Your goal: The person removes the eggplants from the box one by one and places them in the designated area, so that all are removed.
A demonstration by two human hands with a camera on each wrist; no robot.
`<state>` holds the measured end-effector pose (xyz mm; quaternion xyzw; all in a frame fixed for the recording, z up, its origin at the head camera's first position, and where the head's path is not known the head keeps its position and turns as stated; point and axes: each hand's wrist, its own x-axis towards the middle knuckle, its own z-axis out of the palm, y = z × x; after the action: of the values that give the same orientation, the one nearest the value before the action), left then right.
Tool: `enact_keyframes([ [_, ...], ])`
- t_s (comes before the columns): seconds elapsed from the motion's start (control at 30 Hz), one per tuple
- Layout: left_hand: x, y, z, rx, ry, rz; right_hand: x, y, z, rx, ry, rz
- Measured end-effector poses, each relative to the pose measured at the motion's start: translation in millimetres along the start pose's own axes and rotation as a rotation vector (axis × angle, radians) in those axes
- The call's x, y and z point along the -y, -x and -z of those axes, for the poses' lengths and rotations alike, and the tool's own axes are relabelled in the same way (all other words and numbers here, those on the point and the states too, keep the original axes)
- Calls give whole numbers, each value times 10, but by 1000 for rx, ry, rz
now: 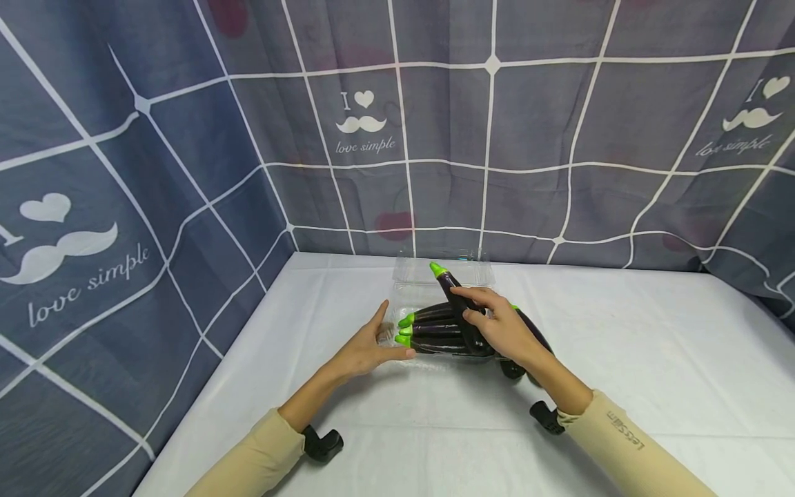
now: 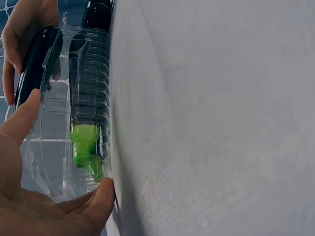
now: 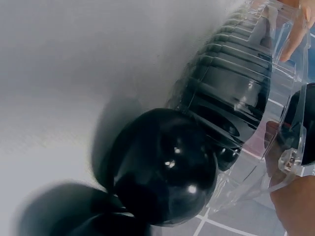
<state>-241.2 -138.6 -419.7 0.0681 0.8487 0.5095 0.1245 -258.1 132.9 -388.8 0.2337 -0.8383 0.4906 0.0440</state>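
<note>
One glossy eggplant (image 1: 458, 304) sits gripped in the right hand (image 1: 502, 333), center frame, above the clear clamshell (image 1: 415, 273); left hand (image 1: 365, 351) spread wide.
Probably light, firm, slick-skinned; best held mid-body.

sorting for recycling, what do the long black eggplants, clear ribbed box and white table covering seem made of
Long black eggplants with green caps: perhaps moulded plastic or foam, glossy with sharp highlights; real vegetables aren't ruled out. Clear ribbed box: likely plastic, shiny, transparent, with moulded ribs. White table covering: probably cloth, matte, with soft creases.
</note>
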Motion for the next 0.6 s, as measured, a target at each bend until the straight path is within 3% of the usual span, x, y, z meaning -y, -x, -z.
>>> enact_keyframes([
  [0.4,18,16,11,13,11,-7,-45,80,72,-18,-51,-105],
  [0.6,21,14,24,12,16,-14,-43,129,139,-22,-95,-105],
])
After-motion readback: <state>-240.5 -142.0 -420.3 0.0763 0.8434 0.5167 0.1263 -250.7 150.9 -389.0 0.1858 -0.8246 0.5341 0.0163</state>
